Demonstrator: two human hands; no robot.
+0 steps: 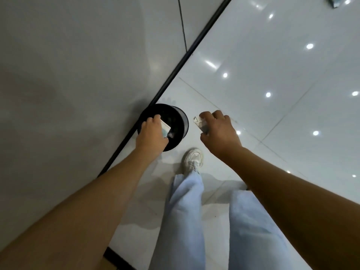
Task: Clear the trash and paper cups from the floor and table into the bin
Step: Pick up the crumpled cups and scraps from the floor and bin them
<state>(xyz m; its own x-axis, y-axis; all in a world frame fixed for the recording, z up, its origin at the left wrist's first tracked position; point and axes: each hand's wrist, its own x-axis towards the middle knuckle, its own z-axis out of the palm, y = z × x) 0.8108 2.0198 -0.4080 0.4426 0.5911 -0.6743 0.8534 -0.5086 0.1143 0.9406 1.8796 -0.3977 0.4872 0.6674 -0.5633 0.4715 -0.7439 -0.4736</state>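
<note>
Both hands carry trash at this moment. On the left hand, the grip is curled round a flat white-and-teal piece of trash, a card or flattened cup, held edge-down right over the open mouth of the black bin. That placement looks deliberate: with the piece already inside the line of the rim, letting go should drop it straight in with no throw needed. On the right hand, the grip is pinched round a crumpled white scrap, though the fingers hide most of it. This hand hangs over the floor, just beside the bin on its right and outside the rim, so the scrap would probably land on the tiles if released now; it seems to be waiting its turn.

The bin stands on the floor, tight against the dark baseboard of the wall, which closes off its left and far sides. Open room lies to the right and toward the person, where the glossy tiles are bare nearby. One white shoe stands just short of the bin, close enough that a careless step could knock it. Far off at the upper right corner, a small object lies on the floor; whether it is more trash cannot be told.
</note>
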